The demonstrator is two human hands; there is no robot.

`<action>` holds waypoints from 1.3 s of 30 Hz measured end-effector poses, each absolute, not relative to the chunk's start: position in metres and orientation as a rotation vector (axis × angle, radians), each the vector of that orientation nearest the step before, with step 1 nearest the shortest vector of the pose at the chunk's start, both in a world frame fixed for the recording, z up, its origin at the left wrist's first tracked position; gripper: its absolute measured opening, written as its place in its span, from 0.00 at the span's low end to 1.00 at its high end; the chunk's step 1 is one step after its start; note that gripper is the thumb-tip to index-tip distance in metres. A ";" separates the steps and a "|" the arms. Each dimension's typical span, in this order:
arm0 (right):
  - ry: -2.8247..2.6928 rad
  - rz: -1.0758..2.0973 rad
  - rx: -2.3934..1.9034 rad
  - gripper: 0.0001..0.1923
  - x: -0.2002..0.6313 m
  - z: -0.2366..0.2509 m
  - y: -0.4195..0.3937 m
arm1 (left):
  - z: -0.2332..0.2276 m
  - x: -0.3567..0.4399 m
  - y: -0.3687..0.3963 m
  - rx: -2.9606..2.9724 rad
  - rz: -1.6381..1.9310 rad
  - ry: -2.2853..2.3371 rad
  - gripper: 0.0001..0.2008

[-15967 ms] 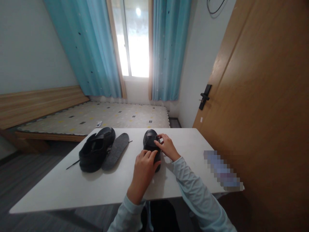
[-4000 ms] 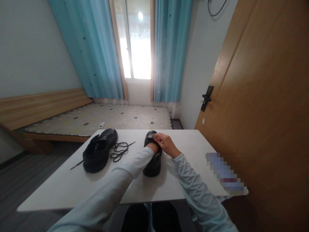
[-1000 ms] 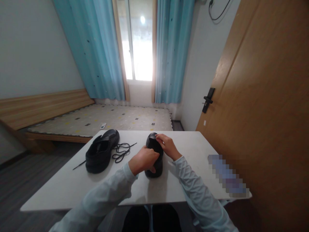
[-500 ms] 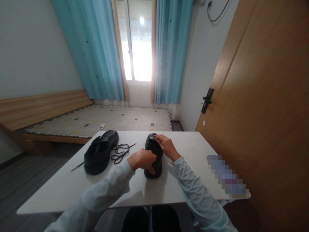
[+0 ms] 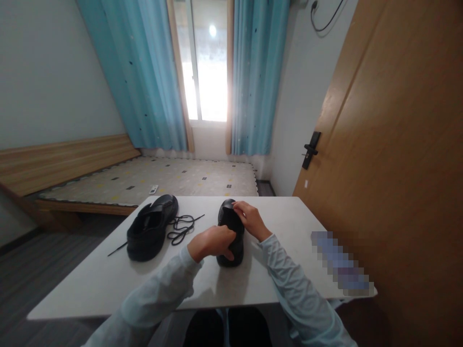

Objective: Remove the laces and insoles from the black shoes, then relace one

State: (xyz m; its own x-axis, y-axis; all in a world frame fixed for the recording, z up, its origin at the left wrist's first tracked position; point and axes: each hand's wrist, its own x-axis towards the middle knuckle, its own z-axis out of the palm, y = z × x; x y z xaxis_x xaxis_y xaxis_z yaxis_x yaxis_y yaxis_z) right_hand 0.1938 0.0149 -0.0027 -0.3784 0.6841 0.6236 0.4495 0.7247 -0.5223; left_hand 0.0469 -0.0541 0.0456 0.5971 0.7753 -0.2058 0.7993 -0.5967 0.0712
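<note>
A black shoe [image 5: 230,259] stands on the white table in front of me, its toe pointing away. My left hand [image 5: 213,241] comes across it from the left, its fingers over the opening and its thumb low on the heel side, gripping the shoe. At the upper front of the opening, my right hand [image 5: 250,219] pinches the shoe's upper near the tongue, with the fingertips partly hidden. To the left lies the other black shoe [image 5: 144,241], apart from both hands. A loose black shoelace [image 5: 181,231] is coiled beside that shoe.
The white table [image 5: 90,289] carries both shoes and a blurred bluish item [image 5: 340,265] at its right edge. Beyond it is a bed [image 5: 181,178] with a small white object [image 5: 154,189] on it. A wooden door [image 5: 390,144] stands close on the right.
My left hand has shifted very slightly to the right over the shoe. The right hand and both shoes look nearly unchanged.
</note>
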 end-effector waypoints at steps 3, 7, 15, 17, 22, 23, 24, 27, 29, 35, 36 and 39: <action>-2.032 0.323 -0.873 0.08 0.194 -0.004 0.016 | 0.048 0.046 -0.054 2.635 -0.298 1.318 0.21; -2.021 0.307 -0.896 0.09 0.194 -0.007 0.017 | 0.062 0.033 -0.055 2.524 -0.043 1.175 0.17; -1.998 0.304 -0.896 0.09 0.193 -0.006 0.015 | 0.066 -0.018 -0.021 2.283 0.604 1.776 0.16; -1.991 0.299 -0.905 0.08 0.193 -0.005 0.014 | 0.048 -0.025 -0.008 2.252 0.478 2.035 0.12; -1.995 0.270 -0.919 0.08 0.193 -0.005 0.012 | 0.004 -0.033 0.009 2.251 0.226 2.275 0.13; -2.002 0.270 -0.925 0.08 0.193 -0.005 0.012 | -0.001 -0.034 0.010 2.251 0.192 2.306 0.14; -2.015 0.272 -0.931 0.09 0.193 -0.005 0.012 | -0.005 -0.035 0.010 2.250 0.163 2.330 0.14; -2.092 0.256 -0.918 0.13 0.194 -0.006 0.013 | -0.011 -0.037 0.010 2.272 0.108 2.334 0.14; -2.141 0.232 -0.891 0.15 0.194 -0.007 0.013 | -0.015 -0.038 0.010 2.294 0.111 2.310 0.14; -2.164 0.233 -0.883 0.17 0.194 -0.008 0.015 | -0.026 -0.034 0.018 2.256 0.245 2.358 0.14; -2.171 0.236 -0.887 0.17 0.194 -0.007 0.015 | -0.026 -0.033 0.019 2.228 0.320 2.356 0.14; -2.199 0.246 -0.873 0.15 0.193 -0.007 0.015 | -0.021 -0.029 0.024 2.129 0.694 2.145 0.11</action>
